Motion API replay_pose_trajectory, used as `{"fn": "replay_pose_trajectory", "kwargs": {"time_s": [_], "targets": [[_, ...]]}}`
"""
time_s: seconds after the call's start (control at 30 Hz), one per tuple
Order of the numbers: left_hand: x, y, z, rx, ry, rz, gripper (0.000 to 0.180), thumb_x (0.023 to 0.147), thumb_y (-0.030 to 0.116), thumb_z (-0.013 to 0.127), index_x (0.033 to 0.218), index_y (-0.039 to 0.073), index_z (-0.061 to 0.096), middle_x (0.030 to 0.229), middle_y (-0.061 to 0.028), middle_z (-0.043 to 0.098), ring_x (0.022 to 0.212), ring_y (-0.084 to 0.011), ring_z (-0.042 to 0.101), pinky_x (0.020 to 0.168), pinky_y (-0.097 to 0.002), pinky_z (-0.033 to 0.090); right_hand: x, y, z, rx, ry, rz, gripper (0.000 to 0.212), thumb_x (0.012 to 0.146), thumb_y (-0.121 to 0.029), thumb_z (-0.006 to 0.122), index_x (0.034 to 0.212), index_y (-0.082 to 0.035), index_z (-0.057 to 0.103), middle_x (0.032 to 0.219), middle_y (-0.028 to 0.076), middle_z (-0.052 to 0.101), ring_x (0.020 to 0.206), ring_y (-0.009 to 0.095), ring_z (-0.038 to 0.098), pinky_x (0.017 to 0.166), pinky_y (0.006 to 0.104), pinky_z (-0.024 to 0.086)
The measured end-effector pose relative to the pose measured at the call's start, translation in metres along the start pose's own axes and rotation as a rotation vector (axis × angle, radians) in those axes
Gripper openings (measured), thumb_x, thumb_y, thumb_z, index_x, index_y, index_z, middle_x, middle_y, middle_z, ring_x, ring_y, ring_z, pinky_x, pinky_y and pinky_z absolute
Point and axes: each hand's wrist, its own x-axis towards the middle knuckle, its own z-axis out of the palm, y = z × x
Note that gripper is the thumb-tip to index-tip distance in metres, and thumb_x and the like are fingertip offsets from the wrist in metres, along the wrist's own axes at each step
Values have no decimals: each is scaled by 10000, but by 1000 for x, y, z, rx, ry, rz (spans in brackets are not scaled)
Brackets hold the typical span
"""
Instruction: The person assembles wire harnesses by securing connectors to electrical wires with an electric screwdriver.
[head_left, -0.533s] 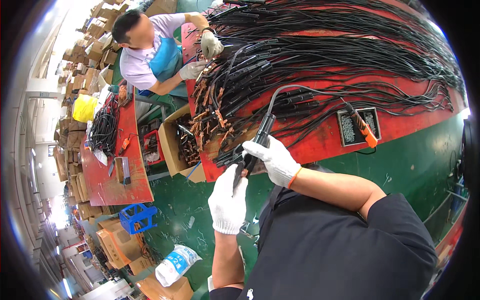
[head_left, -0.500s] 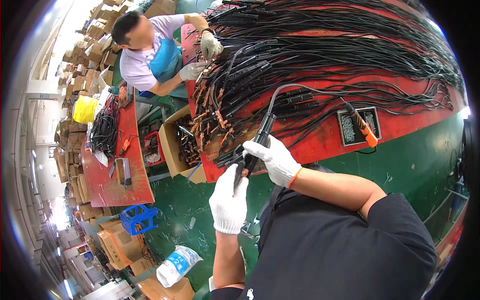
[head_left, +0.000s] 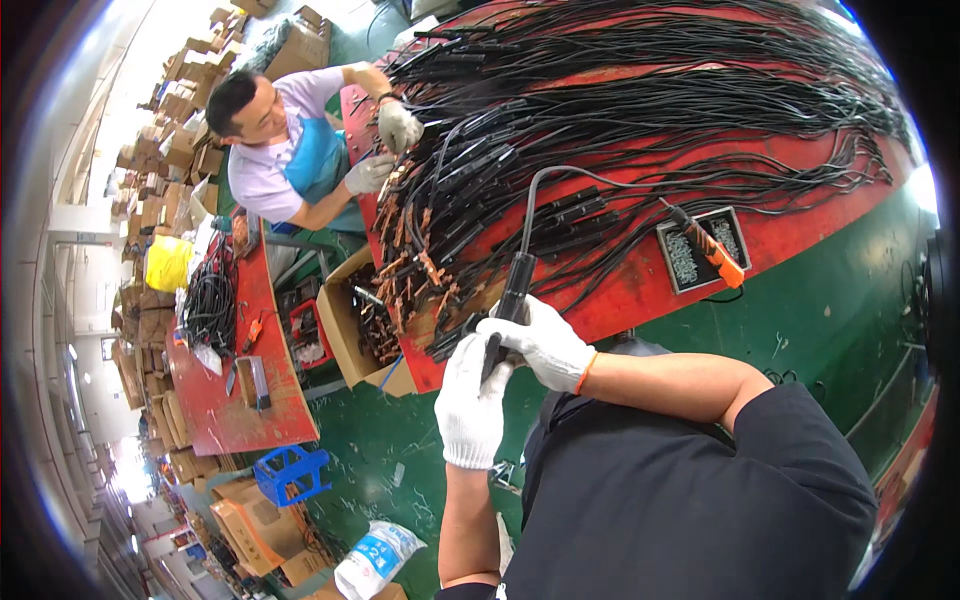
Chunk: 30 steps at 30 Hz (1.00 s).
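Both my hands wear white knit gloves and meet around a black tubular handle [head_left: 515, 285] in front of the red table's near corner. A grey cable [head_left: 531, 205] arches out of the handle's upper end toward the table. My left hand [head_left: 470, 405] is closed around the handle's lower end, hiding most of it. Higher up, my right hand [head_left: 545, 345] grips the handle's side, its fingertips close to the left fingers. Beyond them, several similar black handles [head_left: 480, 185] with copper ends [head_left: 428, 265] lie heaped on the table.
A metal tray [head_left: 700, 286] of small screws holds an orange-and-black power screwdriver [head_left: 718, 256]. Across the table, a gloved co-worker [head_left: 290, 150] handles copper parts. An open carton [head_left: 340, 335] stands left of the table corner. A blue stool [head_left: 290, 473] and a white sack [head_left: 380, 560] are on the green floor.
My hands have come closer together on the handle, and its copper-coloured lower part is now covered. The handle stands more upright. The view has shifted slightly.
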Motion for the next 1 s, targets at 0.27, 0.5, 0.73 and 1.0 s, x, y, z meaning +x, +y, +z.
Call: {"fn": "replay_pose_trajectory", "kwargs": {"time_s": [0.27, 0.5, 0.73, 1.0], "targets": [[-2, -2, 5, -47, 48, 117, 381, 1038, 197, 656, 1337, -38, 627, 1280, -211, 675, 1184, -346, 669, 1037, -416, 514, -10, -7, 1, -17, -15, -29, 275, 937, -246, 787, 1044, -76, 600, 913, 17, 655, 795, 96, 636, 669, 280, 547], [9, 9, 14, -42, 140, 171, 373, 1060, 223, 625, 1315, -49, 620, 1280, -227, 664, 1176, -371, 660, 1034, -447, 510, -13, -10, -3, -123, -17, -54, 337, 964, -294, 768, 1164, -70, 617, 1024, 33, 678, 900, 94, 648, 774, 277, 565], [0, 14, 26, 12, 82, 32, 493, 1004, 161, 705, 1421, -34, 530, 1218, -234, 691, 1120, -321, 712, 964, -402, 548, -16, -8, 0, -116, 35, -131, 318, 989, -349, 722, 1117, -72, 632, 980, 46, 693, 946, 130, 652, 863, 326, 520], [-7, 0, 31, 413, 0, -7, 547, 881, 183, 819, 1381, 77, 625, 966, -164, 742, 842, -340, 756, 745, -427, 602, -24, -9, -16, -327, 88, 58, 480, 999, -475, 648, 1253, -69, 637, 1133, 86, 716, 1089, 192, 677, 972, 355, 512]]}}
